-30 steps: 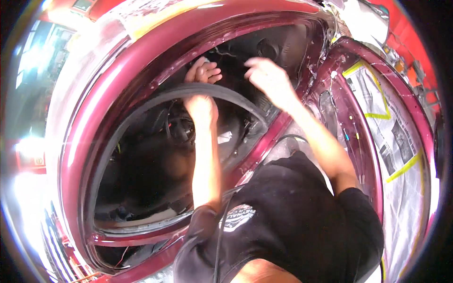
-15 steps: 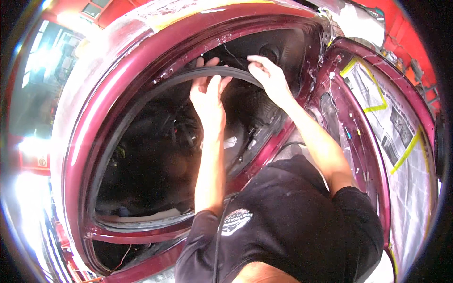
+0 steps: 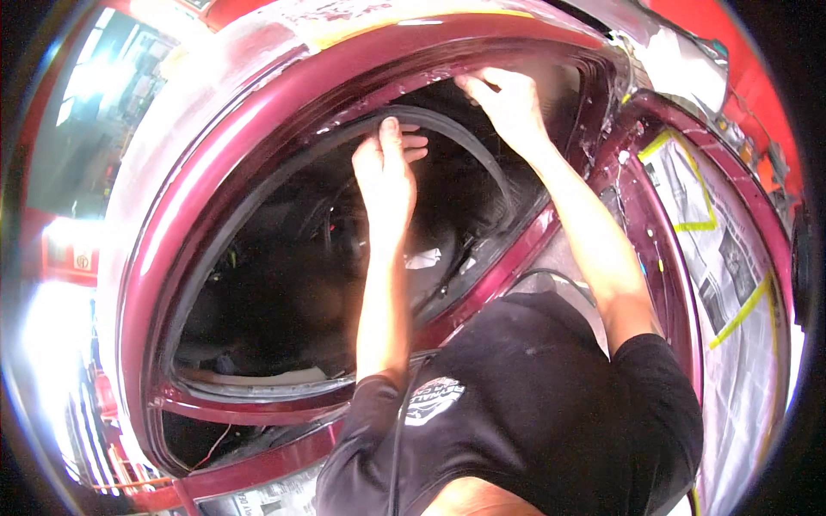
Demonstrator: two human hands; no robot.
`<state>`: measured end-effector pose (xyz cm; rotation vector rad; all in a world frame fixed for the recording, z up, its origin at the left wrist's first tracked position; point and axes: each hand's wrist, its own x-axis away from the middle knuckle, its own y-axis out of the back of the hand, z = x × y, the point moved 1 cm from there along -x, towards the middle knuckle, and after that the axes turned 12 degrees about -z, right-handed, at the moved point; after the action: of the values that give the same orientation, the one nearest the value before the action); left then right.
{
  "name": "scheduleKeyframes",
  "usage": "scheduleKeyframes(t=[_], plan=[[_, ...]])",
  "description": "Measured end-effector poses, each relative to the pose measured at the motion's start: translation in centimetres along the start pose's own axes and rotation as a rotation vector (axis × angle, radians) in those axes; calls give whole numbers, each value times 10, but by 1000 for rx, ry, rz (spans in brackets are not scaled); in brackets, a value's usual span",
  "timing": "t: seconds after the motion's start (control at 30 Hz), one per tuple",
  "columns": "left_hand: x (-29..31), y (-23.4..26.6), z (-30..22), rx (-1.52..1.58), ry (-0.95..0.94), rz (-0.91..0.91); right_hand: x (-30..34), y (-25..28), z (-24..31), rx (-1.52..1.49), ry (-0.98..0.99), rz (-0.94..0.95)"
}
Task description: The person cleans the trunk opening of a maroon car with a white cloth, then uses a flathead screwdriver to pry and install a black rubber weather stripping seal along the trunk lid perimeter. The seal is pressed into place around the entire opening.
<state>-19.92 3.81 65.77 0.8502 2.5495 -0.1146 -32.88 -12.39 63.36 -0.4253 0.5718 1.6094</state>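
A black rubber door seal (image 3: 482, 148) lines the upper edge of a maroon car door opening, and its right part hangs loose in a curve inside the opening. My left hand (image 3: 387, 168) is just under the seal, its thumb tip against the strip and its fingers stretched out apart below it. Higher and to the right, my right hand (image 3: 509, 101) has its fingers curled together, with the tips at the maroon door frame (image 3: 404, 84). What those fingertips hold, if anything, is too small to make out. Dark car interior shows behind both hands.
An opened maroon door (image 3: 662, 258), masked with printed paper (image 3: 731, 267) and yellow tape, stands at the right. The sanded roof (image 3: 258, 47) arches along the top. Below the opening runs a maroon body strip (image 3: 258, 413). A thin dark cord (image 3: 398, 439) hangs over my shirt.
My right hand has moved up from the seal to the door frame. My left hand's fingers have come from behind the strip to below it. The seal's right part now droops in a loop.
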Motion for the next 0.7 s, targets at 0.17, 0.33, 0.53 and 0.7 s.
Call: scheduleKeyframes(t=[0.17,0.33,0.53,0.7], plan=[[-10,-3,-8,-23,-80,-10,-2,9,-11,-45,-80,22],[-6,-9,-11,67,-28,-113,7,12,-37,-254,-135,97],[-9,-9,-1,71,-65,-89,44,5,-27,-198,-10,265],[-9,-4,-3,63,-124,-15,24,2,-36,-220,33,22]])
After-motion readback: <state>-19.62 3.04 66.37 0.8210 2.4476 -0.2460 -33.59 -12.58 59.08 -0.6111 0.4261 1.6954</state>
